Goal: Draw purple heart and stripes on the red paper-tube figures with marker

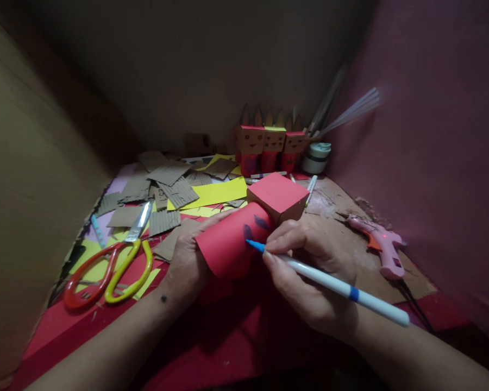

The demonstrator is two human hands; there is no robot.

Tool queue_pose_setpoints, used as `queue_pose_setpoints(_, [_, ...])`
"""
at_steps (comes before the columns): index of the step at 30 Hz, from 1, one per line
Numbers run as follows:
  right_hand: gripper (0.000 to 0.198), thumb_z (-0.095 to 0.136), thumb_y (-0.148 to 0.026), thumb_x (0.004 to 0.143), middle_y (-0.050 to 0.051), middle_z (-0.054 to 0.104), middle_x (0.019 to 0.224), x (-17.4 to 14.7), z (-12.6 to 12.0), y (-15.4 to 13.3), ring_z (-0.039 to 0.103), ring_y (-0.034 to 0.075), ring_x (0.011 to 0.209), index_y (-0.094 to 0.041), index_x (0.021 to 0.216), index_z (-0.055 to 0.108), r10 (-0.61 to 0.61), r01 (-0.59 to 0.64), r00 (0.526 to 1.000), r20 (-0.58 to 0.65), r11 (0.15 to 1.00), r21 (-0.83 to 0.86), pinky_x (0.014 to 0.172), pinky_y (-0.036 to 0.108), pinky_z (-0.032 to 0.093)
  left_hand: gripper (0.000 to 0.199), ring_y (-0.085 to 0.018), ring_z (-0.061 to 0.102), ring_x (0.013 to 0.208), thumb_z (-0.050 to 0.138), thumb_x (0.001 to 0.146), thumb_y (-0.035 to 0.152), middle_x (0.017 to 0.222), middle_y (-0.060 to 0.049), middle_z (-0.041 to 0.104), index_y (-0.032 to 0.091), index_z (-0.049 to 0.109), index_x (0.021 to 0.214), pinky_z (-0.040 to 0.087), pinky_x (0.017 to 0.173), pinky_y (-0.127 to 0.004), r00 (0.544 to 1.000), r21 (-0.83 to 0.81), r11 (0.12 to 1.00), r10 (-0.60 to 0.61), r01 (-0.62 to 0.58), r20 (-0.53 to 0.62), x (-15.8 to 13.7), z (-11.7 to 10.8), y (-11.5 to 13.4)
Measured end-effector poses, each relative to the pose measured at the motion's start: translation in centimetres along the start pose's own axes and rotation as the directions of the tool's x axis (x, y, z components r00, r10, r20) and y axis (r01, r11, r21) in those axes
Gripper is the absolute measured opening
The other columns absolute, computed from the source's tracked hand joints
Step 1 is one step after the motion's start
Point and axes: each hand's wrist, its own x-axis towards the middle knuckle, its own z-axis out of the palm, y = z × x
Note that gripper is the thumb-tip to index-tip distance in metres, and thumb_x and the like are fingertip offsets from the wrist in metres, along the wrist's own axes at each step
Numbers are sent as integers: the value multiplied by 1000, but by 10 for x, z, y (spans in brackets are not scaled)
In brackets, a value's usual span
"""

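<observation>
My left hand (191, 255) is closed round a red paper tube (224, 241) from its left side. A box-shaped cardboard head (279, 193) with a red top is joined to the tube's far end. Dark marks, shaped like petals, are drawn on the tube. In my right hand (313, 271) a white marker pen (330, 279) with a blue tip is pinched between thumb and fingers. Its tip touches the tube at the lower dark mark, or hovers just over it; I cannot tell which.
Scissors (134, 239) with red and yellow handles lie at the left. Cardboard scraps (167, 174) and yellow paper (220, 191) spread behind them. Three finished-looking paper figures (273, 144) stand at the back beside a small white jar (317, 158). A pink glue gun (381, 244) lies at the right.
</observation>
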Motion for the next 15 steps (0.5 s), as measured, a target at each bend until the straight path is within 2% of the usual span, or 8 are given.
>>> queue_pose_setpoints(3, [19, 64, -3, 85, -1, 61, 73, 0, 1, 0, 59, 13, 67, -21, 86, 61, 7, -7, 1000, -7, 1000, 13, 58, 27, 47, 35, -28, 80, 95, 75, 76, 38, 104, -5, 83, 21, 80, 105, 66, 84, -33, 1000, 11, 1000, -13, 13, -15, 0, 0, -1])
queue_pose_setpoints(7, [20, 65, -2, 83, -1, 61, 73, 0, 1, 1, 58, 13, 65, -21, 84, 61, 14, -14, 1000, -5, 1000, -18, 54, 26, 44, 27, -25, 80, 91, 76, 76, 37, 102, -3, 83, 24, 81, 99, 67, 82, -30, 1000, -22, 1000, 17, -18, -23, 1, 1, -2])
queue_pose_setpoints(15, [20, 64, -3, 82, -1, 61, 72, 0, 0, 0, 59, 14, 64, -22, 82, 60, 13, -14, 1000, -23, 1000, -24, 54, 26, 46, 38, -30, 78, 97, 80, 72, 34, 106, -6, 83, 22, 79, 108, 67, 85, -39, 999, -49, 998, -49, 48, -14, -1, 1, -3])
